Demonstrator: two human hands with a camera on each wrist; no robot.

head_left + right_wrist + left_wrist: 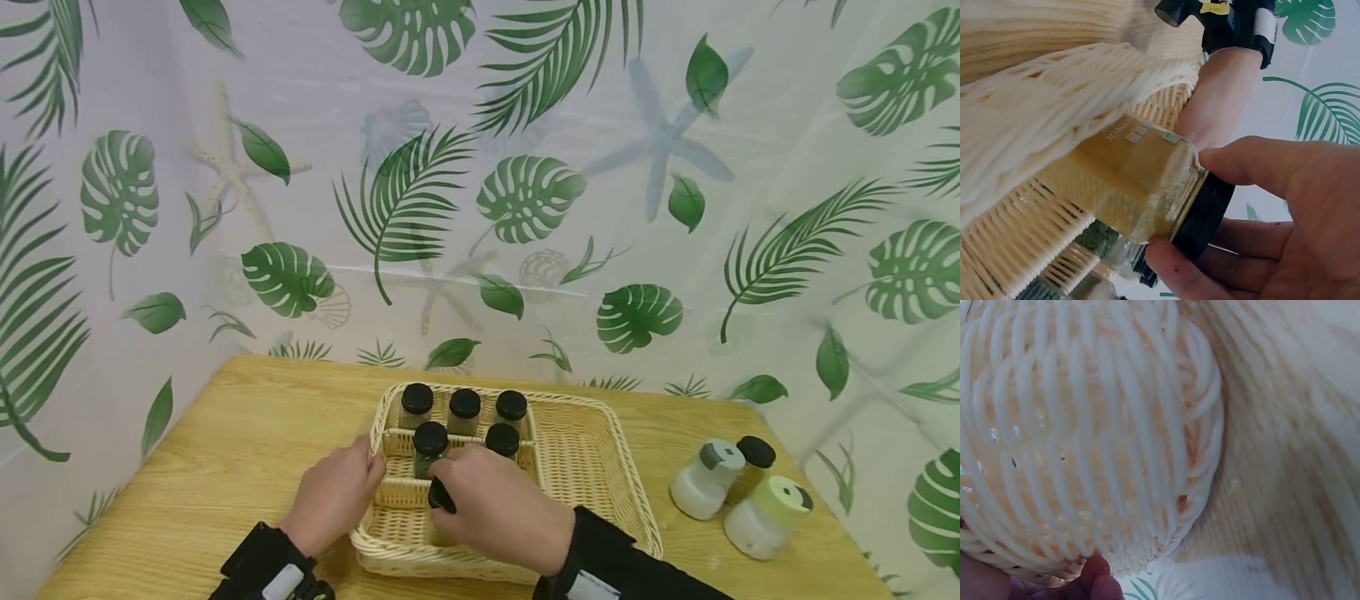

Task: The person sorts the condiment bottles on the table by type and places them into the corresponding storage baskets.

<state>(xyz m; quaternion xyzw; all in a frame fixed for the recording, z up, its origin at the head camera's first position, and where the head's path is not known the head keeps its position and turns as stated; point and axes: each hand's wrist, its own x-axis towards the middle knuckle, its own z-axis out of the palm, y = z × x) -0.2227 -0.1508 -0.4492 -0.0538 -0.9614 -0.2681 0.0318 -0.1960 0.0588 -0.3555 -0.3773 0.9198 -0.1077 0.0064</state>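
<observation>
With thumb and fingers, my right hand (504, 507) pinches a spice jar (1135, 172) near its black lid. Yellow-brown powder fills this glass jar, and its label partly reads "turmeric" in the right wrist view. It stands in the front left compartment of a woven basket (420, 554); from the head my hand hides most of it. At the basket's left side, my left hand (330, 500) grips the rim. Behind the held jar, a middle-row jar (431, 439) holds something green. A second middle-row jar (502, 440) is partly covered by my right hand.
Three black-lidded jars (464, 404) fill the basket's back row. The wide right compartment (581, 450) shows bare weave. Right of the basket, two white-bodied shakers (765, 521) and a black-lidded jar (754, 454) stand on the wooden table (247, 433). A leaf-printed sheet hangs behind.
</observation>
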